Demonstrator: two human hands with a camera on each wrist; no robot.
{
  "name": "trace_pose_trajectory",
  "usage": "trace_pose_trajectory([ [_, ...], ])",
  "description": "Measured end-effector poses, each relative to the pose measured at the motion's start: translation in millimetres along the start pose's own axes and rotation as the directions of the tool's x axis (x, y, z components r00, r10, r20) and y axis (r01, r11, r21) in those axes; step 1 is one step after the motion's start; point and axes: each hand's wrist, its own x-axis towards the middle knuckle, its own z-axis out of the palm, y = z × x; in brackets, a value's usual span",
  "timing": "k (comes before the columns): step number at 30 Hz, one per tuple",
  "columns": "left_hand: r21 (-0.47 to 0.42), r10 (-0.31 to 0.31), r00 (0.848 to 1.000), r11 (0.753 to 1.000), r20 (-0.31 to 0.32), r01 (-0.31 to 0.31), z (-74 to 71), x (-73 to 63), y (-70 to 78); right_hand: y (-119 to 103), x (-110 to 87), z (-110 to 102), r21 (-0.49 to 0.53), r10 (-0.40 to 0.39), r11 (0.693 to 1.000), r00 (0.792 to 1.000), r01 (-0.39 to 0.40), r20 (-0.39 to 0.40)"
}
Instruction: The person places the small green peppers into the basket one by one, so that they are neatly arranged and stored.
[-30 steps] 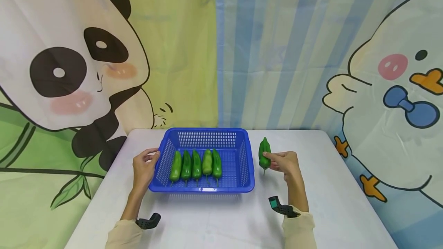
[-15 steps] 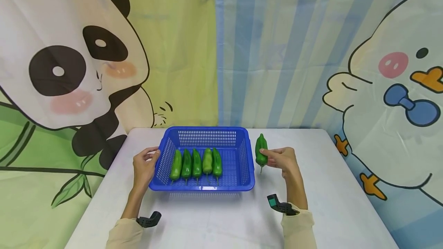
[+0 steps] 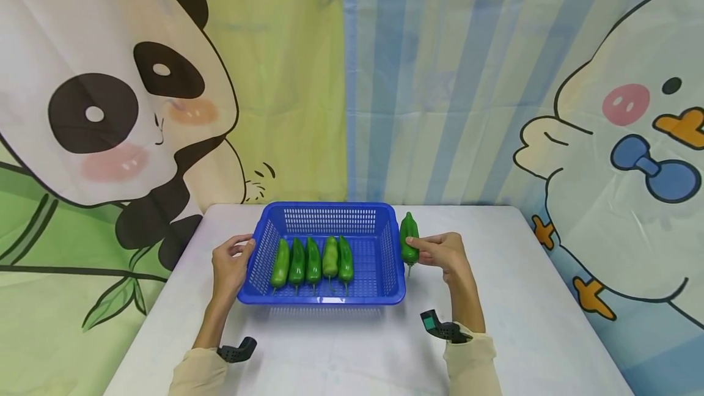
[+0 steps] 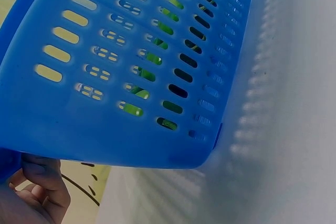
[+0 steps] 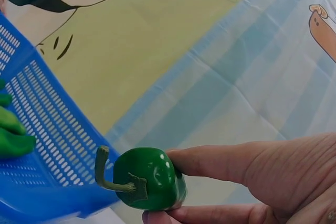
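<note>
A blue plastic basket [image 3: 376, 261] with slotted walls stands on the table, several green peppers [image 3: 313, 261] lying in a row inside it, stems toward the front. At its left side, my left hand [image 3: 228, 267] grips the rim between thumb and fingers; the left wrist view has the curled fingers [image 4: 50, 184] under the rim's corner. Beyond the right rim, my right hand [image 3: 444, 252] pinches another green pepper [image 3: 408, 238] between thumb and fingers, tip up and stem down. In the right wrist view this pepper [image 5: 149, 177] shows its curved stem, close beside the basket wall.
The white table [image 3: 528, 298] extends to both sides and in front of the basket. Behind it hangs a cloth backdrop [image 3: 291, 78] printed with a panda and a white bird. A black wrist camera [image 3: 236, 352] is strapped to each forearm.
My right hand has moved left with the pepper, slightly up at first, bringing it right up to the basket's right rim. The left hand and the basket have stayed in place.
</note>
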Motion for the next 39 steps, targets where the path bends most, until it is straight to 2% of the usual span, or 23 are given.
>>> trace_pose_trajectory([
  [7, -0.003, -0.006, 1.0, 1.0, 0.002, 0.006, 0.0, 0.8, 0.8, -5, -0.2, 7, -0.03, -0.015, 0.999, 1.0, 0.015, 0.024],
  [14, 0.0, 0.003, 1.0, 1.0, -0.001, -0.003, 0.0, 2.2, 1.4, -12, -0.8, 14, -0.019, -0.044, 0.999, 0.996, 0.046, 0.075],
  [26, 0.001, -0.002, 1.0, 1.0, 0.007, 0.002, -0.5, 2.1, 2.8, -18, -1.1, 29, -0.032, -0.057, 0.998, 0.993, 0.06, 0.1],
  [31, -0.007, -0.005, 1.0, 1.0, 0.009, 0.005, 0.3, 2.3, 1.6, -18, -0.8, 35, -0.067, -0.037, 0.997, 0.995, 0.043, 0.09],
  [39, -0.006, -0.005, 1.0, 1.0, 0.006, 0.005, -0.2, 0.7, -1.3, -19, -5.3, 51, -0.095, -0.051, 0.994, 0.995, 0.058, 0.082],
])
